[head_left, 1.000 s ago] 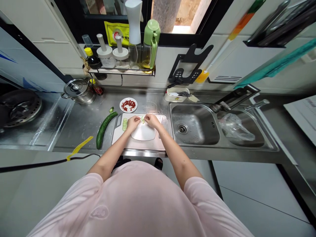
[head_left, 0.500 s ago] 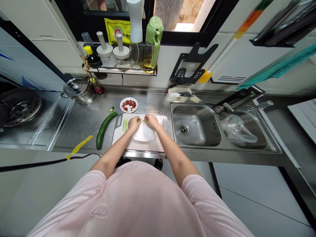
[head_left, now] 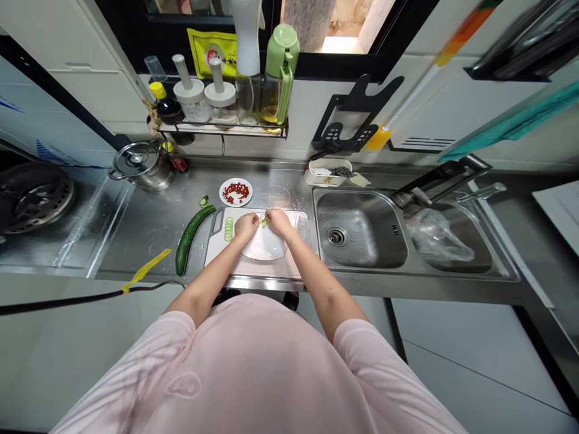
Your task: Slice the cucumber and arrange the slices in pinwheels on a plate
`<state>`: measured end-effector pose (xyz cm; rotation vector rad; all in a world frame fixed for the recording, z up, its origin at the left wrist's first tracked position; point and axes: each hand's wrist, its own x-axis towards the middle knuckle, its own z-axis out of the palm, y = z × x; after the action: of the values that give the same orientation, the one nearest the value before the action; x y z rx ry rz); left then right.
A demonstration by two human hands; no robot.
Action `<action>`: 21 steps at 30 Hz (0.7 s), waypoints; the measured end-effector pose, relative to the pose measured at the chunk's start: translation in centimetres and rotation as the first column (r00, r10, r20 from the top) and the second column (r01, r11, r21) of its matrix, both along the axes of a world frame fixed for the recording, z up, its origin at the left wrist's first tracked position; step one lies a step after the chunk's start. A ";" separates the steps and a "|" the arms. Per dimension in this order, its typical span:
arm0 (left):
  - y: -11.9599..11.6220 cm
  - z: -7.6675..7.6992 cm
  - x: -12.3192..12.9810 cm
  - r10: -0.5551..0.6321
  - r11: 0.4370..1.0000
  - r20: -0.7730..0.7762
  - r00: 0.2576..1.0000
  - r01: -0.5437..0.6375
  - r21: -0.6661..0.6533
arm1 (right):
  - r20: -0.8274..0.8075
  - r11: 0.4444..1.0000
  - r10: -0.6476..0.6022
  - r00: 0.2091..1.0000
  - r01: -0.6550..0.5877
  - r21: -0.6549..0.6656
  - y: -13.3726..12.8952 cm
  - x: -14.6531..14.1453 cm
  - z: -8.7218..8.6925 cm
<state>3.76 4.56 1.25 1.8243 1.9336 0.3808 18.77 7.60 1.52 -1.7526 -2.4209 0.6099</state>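
Note:
Both my hands are over a white plate [head_left: 266, 248] that lies on a cutting board [head_left: 217, 258]. My left hand [head_left: 246, 226] is closed in a pinch at the left of a few pale green cucumber slices [head_left: 263, 222]. From the right, my right hand [head_left: 277, 222] pinches at the same slices with its fingers together. Exactly how each slice sits between the fingertips is too small to make out. A row of overlapping cucumber slices [head_left: 228, 229] lies on the board, left of my left hand. Beyond the board's left edge is a whole cucumber [head_left: 190, 240].
Behind the board stands a small plate [head_left: 222, 196] of chopped red pieces. A cucumber end [head_left: 204, 201] lies near the cucumber. To the right is a sink [head_left: 362, 232]; to the left, a lidded steel pot [head_left: 151, 175]. Bottles and jars fill a wall rack [head_left: 226, 130].
The view has shifted very slightly. My hands stay in nearly the same place, pinching at the cucumber slices over the plate.

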 end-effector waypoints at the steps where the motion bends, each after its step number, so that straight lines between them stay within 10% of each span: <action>1: 0.0 0.0 0.0 -0.008 1.000 -0.009 1.000 0.008 0.003 | 0.004 1.000 0.002 1.000 -0.002 -0.002 0.0 0.0 0.0; 21: -1.2 -0.1 -0.5 -0.103 0.986 -0.008 0.995 0.103 0.132 | 0.043 0.995 -0.099 0.994 0.098 0.033 -1.9 0.5 0.8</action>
<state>3.27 3.39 1.17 1.9997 1.8448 0.4837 19.26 5.73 2.32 -1.8794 -2.3420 0.5261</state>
